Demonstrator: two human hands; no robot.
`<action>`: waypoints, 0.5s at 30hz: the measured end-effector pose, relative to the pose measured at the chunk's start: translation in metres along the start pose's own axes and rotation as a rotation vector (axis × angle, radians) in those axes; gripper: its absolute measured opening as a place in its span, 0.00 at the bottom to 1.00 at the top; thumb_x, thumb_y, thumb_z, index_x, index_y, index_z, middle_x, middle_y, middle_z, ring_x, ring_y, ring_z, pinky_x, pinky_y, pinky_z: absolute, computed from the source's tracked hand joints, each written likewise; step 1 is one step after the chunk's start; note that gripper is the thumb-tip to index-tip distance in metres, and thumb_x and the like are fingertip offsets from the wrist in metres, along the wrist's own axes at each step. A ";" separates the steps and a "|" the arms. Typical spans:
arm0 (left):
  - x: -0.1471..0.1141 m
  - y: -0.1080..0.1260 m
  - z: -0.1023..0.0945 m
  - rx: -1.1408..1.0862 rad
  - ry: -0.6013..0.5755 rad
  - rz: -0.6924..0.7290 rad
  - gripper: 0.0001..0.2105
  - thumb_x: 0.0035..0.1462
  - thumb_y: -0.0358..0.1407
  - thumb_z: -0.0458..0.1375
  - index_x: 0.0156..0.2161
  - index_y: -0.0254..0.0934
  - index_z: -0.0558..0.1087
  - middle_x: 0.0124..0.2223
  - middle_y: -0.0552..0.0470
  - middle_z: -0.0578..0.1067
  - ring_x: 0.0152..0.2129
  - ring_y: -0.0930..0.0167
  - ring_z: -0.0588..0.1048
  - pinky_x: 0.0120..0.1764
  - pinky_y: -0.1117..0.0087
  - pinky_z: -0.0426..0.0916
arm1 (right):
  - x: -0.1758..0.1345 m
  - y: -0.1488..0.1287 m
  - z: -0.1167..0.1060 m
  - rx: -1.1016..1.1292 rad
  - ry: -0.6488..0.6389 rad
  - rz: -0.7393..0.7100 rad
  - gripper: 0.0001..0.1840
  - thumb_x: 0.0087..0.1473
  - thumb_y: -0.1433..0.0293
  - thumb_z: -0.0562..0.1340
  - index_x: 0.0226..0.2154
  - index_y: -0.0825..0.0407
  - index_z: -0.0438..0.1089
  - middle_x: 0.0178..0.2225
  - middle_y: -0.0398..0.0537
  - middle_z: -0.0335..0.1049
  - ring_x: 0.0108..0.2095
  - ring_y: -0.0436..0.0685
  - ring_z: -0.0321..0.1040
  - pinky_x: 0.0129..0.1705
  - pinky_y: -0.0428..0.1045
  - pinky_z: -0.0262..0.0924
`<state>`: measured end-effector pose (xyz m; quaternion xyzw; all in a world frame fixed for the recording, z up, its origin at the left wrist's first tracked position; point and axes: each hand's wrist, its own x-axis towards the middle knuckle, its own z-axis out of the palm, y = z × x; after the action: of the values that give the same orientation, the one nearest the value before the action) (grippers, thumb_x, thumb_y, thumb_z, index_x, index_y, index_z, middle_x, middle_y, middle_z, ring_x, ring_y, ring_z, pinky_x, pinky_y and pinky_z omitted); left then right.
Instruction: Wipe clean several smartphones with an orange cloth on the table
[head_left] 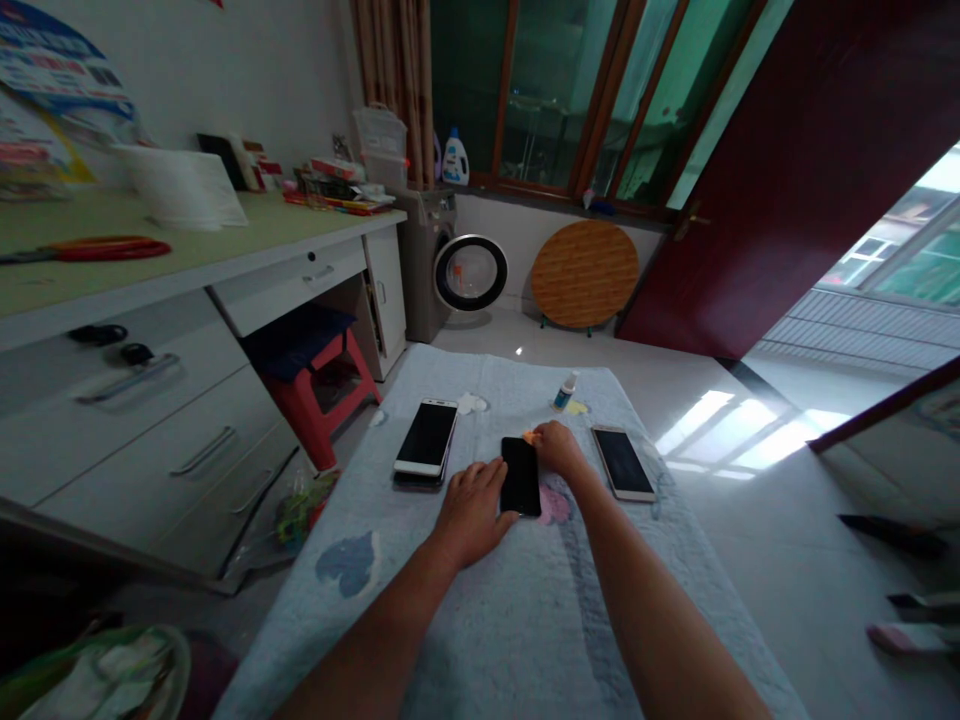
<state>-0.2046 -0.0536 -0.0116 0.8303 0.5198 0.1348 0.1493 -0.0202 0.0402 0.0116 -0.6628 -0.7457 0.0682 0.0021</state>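
A black smartphone [520,478] lies face up on the cloth-covered table. My left hand [474,505] rests flat at its left side, fingers stretched along the edge and thumb by the lower corner. At the phone's upper right corner, my right hand [556,447] is closed on a small orange cloth [532,437], mostly hidden by the fingers. To the left, a white-framed smartphone [426,438] lies on top of another phone [420,483]. A further white-framed smartphone [623,463] lies to the right. Behind my right hand stands a small spray bottle [565,391].
A pale blue quilted cloth [487,620] covers the table. Left of it are a red stool [334,390] and a desk [300,225] holding scissors [105,249] and a tissue roll [176,188]. A washing machine [426,265] with its door ajar stands beyond.
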 end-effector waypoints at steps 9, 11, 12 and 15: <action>0.000 0.001 -0.001 0.024 -0.017 0.003 0.31 0.57 0.46 0.55 0.63 0.39 0.55 0.66 0.48 0.58 0.60 0.60 0.56 0.59 0.58 0.51 | -0.053 -0.003 0.017 0.152 0.088 0.095 0.17 0.60 0.70 0.52 0.42 0.55 0.75 0.41 0.54 0.74 0.42 0.54 0.69 0.42 0.44 0.54; 0.000 0.001 0.000 0.032 -0.020 -0.001 0.31 0.57 0.47 0.55 0.63 0.39 0.55 0.66 0.48 0.57 0.60 0.59 0.56 0.59 0.58 0.51 | -0.068 -0.004 0.020 0.211 0.100 0.093 0.16 0.59 0.70 0.54 0.41 0.55 0.75 0.39 0.55 0.74 0.42 0.54 0.69 0.43 0.44 0.54; 0.001 0.001 0.000 0.037 -0.021 -0.002 0.31 0.57 0.47 0.55 0.63 0.39 0.55 0.66 0.48 0.57 0.60 0.60 0.55 0.59 0.58 0.51 | -0.075 -0.005 0.021 0.236 0.104 0.088 0.15 0.58 0.71 0.54 0.41 0.55 0.75 0.39 0.54 0.74 0.42 0.54 0.69 0.43 0.44 0.54; 0.001 0.001 0.002 0.051 -0.017 -0.001 0.31 0.58 0.46 0.54 0.63 0.39 0.54 0.66 0.48 0.57 0.60 0.60 0.55 0.59 0.58 0.52 | -0.097 -0.008 0.023 0.283 0.115 0.072 0.14 0.58 0.72 0.55 0.40 0.55 0.75 0.37 0.53 0.73 0.41 0.54 0.68 0.44 0.44 0.54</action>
<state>-0.2030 -0.0534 -0.0131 0.8346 0.5223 0.1142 0.1327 -0.0188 -0.0585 -0.0018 -0.6850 -0.7030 0.1348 0.1356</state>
